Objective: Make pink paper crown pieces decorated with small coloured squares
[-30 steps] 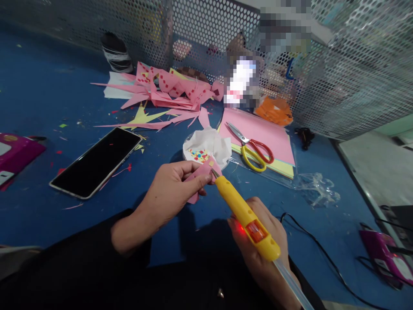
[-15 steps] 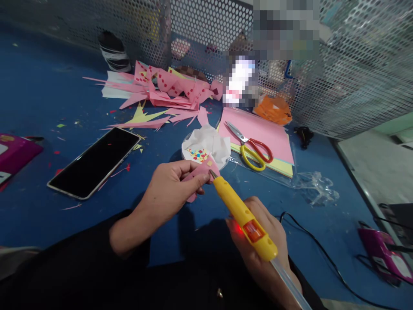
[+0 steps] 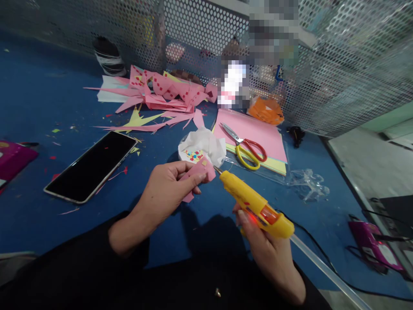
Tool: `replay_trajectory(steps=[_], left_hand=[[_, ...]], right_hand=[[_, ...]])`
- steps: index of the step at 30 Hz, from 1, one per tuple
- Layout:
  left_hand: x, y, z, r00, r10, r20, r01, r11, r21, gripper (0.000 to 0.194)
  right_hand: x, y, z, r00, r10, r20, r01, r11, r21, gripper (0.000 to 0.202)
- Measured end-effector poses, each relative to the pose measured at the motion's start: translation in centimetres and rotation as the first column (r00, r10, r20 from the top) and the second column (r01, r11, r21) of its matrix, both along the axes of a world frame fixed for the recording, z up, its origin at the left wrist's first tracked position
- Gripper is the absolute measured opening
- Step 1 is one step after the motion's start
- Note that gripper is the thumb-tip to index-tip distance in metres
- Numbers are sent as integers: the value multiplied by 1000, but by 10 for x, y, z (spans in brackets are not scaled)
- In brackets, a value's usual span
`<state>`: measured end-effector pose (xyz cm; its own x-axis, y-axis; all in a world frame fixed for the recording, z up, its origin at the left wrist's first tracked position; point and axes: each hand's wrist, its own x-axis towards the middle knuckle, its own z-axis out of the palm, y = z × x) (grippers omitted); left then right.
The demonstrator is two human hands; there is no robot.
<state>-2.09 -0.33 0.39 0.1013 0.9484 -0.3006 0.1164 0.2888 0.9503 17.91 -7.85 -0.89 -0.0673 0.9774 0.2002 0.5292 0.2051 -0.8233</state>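
A small piece of pink paper [image 3: 209, 170] with a yellow square on it is pinched in my left hand [image 3: 172, 185]. My right hand [image 3: 266, 243] is wrapped round a yellow glue gun [image 3: 247, 196], its metal tip just right of the paper and apart from it. A clear glue stick [image 3: 325, 267] sticks out of the gun's rear, and a red light glows near my fingers. Behind the pink paper sits a round dish lined with white tissue [image 3: 211, 144], holding tiny coloured paper bits [image 3: 192, 155].
Scissors [image 3: 240, 142] lie on stacked coloured paper [image 3: 267, 137] at right. A phone [image 3: 92, 165] lies at left. Pink paper cuttings [image 3: 167, 94] are heaped behind, before a perforated metal panel [image 3: 196, 30]. A black cord [image 3: 318, 247] runs along the right side.
The glue gun has drawn back to the right, its tip leaving the pink paper, and it has turned more sideways. My left hand still holds the paper, now slightly tilted.
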Motion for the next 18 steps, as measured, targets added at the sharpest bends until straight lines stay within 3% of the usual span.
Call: replay_trajectory(steps=[6, 11, 15, 18], left_hand=[[1, 1, 2, 1000, 9, -1, -9, 1000, 12, 24], [0, 1, 2, 999, 14, -47, -16, 999, -30, 29], [-3, 2, -1, 997, -3, -83, 3, 1000, -1, 28], [-6, 4, -4, 991, 8, -136, -3, 999, 37, 31]], right_hand=[[-1, 0, -6, 998, -11, 64, 10, 1000, 23, 16], [6, 2, 0, 981, -179, 79, 178, 984, 19, 13], [32, 4, 11, 943, -333, 0, 333, 942, -50, 26], [71, 8, 18, 904, -420, 75, 425, 903, -64, 31]])
